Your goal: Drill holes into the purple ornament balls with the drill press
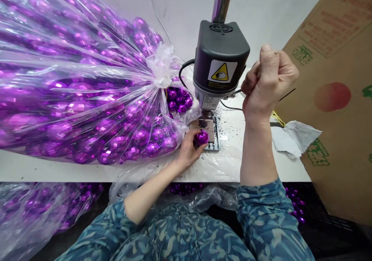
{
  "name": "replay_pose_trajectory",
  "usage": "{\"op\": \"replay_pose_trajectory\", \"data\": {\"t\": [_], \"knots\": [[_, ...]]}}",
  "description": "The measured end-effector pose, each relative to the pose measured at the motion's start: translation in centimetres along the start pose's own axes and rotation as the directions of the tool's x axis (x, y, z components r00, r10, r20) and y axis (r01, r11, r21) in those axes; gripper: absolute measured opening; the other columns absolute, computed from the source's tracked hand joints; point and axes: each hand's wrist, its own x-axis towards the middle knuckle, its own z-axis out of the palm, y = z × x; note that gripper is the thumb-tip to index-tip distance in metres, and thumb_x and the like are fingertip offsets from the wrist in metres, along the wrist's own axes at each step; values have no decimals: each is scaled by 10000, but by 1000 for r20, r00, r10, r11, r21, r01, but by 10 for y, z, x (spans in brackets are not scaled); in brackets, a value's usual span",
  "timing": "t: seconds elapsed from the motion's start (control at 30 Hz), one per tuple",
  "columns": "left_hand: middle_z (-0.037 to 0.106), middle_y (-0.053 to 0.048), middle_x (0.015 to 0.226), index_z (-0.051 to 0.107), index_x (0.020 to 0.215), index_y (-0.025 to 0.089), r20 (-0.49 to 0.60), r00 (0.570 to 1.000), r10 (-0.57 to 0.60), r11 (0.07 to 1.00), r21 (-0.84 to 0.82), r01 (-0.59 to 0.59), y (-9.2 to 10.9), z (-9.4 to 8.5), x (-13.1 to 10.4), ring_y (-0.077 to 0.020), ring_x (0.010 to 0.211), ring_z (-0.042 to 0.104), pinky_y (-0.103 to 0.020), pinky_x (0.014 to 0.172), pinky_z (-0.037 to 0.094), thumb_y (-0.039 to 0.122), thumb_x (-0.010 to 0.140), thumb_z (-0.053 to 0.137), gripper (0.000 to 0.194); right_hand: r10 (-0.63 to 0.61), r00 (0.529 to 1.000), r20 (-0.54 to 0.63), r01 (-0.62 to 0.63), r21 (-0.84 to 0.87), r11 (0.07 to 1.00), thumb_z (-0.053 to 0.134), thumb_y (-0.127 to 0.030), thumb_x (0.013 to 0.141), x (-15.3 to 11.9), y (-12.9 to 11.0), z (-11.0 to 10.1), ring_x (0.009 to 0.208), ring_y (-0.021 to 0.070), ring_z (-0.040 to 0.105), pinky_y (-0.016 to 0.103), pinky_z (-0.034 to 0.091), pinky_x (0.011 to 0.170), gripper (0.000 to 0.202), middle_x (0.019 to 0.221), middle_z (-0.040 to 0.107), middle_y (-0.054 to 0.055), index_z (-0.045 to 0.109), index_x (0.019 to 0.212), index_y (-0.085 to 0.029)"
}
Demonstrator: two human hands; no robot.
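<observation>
My left hand (190, 149) pinches a shiny purple faceted ball (202, 137), an ornament by its look. It holds the ball at the front of a small brown board (207, 127) on a dark metal base (216, 143). Above stands a dark grey drill press (221, 59) with a yellow warning label; its lower tip is over the board, apart from the ball. To the right of the machine, my right hand (270, 79) is raised and closed in a fist. Whatever is inside that fist is hidden by the fingers.
A large clear bag (87, 98) full of purple balls covers the left of the white table (229, 152). Dark shavings (223, 127) lie around the base. Crumpled white paper (296, 137) and a cardboard box (331, 117) are at right. Another bag (37, 218) sits below the table edge.
</observation>
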Motion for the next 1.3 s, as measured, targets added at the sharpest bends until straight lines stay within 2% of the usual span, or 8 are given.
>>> {"op": "replay_pose_trajectory", "data": {"t": [0.23, 0.43, 0.77, 0.93, 1.0, 1.13, 1.2, 1.3], "knots": [[551, -185, 1435, 566, 1385, 283, 507, 833, 219, 974, -71, -213, 27, -44, -99, -293, 1281, 591, -450, 1042, 534, 296, 961, 627, 429, 30, 999, 14, -30, -3, 1000, 612, -561, 885, -2, -3, -3, 355, 29, 236, 252, 173, 361, 571, 439, 255, -83, 216, 627, -240], [538, -196, 1475, 576, 1397, 274, 786, 617, -36, 991, 109, -80, 15, -82, -147, -317, 1350, 552, -442, 1093, 504, 334, 986, 554, 416, 7, 1000, 30, -6, -37, 999, 541, -602, 912, -1, -1, -2, 349, 15, 203, 238, 173, 367, 579, 433, 243, -87, 203, 616, -235], [670, -178, 1340, 625, 1374, 245, 615, 346, -708, 652, 758, -13, -11, -70, -162, -396, 1256, 640, -537, 981, 544, 33, 757, 453, 674, -29, 1000, 1, 29, -194, 981, 331, -687, 940, -10, 1, 1, 417, 21, 278, 183, 273, 425, 562, 495, 268, -76, 232, 633, -228], [741, -117, 1208, 706, 1193, 248, 921, 102, -375, 927, 371, 56, 57, -86, -97, -284, 1098, 715, -387, 952, 538, 151, 875, 512, 384, -40, 998, 46, 49, -197, 979, 350, -600, 980, -11, -1, -1, 417, 7, 284, 161, 308, 442, 530, 504, 263, -81, 226, 636, -218], [771, -52, 996, 721, 1069, 244, 957, 188, -222, 969, 195, 152, 86, -90, -50, -219, 902, 724, -311, 837, 543, 311, 962, 503, 252, -63, 997, 47, 68, -110, 992, 409, -577, 971, -10, -1, -2, 401, 4, 266, 157, 264, 413, 524, 494, 270, -85, 240, 633, -215], [724, -128, 994, 664, 1024, 141, 504, 809, -301, 904, 421, 74, 86, -88, 57, -251, 912, 693, -366, 858, 540, 165, 947, 435, 243, -85, 996, 40, 87, -40, 995, 485, -539, 959, -7, 6, -4, 383, 6, 247, 182, 210, 382, 523, 464, 260, -86, 247, 623, -216], [694, -215, 1036, 651, 1031, 75, 267, 899, -346, 724, 686, 74, 64, -82, 104, -336, 1018, 678, -464, 962, 504, 50, 870, 468, 245, -55, 998, 20, 55, -29, 998, 519, -545, 943, -6, 9, -4, 384, 13, 256, 208, 211, 373, 532, 452, 272, -83, 246, 621, -221], [636, -288, 1237, 625, 1166, 38, 228, 879, -420, 640, 761, 108, 32, -65, 153, -394, 1230, 607, -503, 1069, 447, -26, 806, 508, 384, -41, 999, 12, 40, 16, 999, 550, -530, 933, -6, 7, -3, 365, 13, 256, 218, 193, 360, 539, 443, 282, -84, 252, 611, -217]]}}
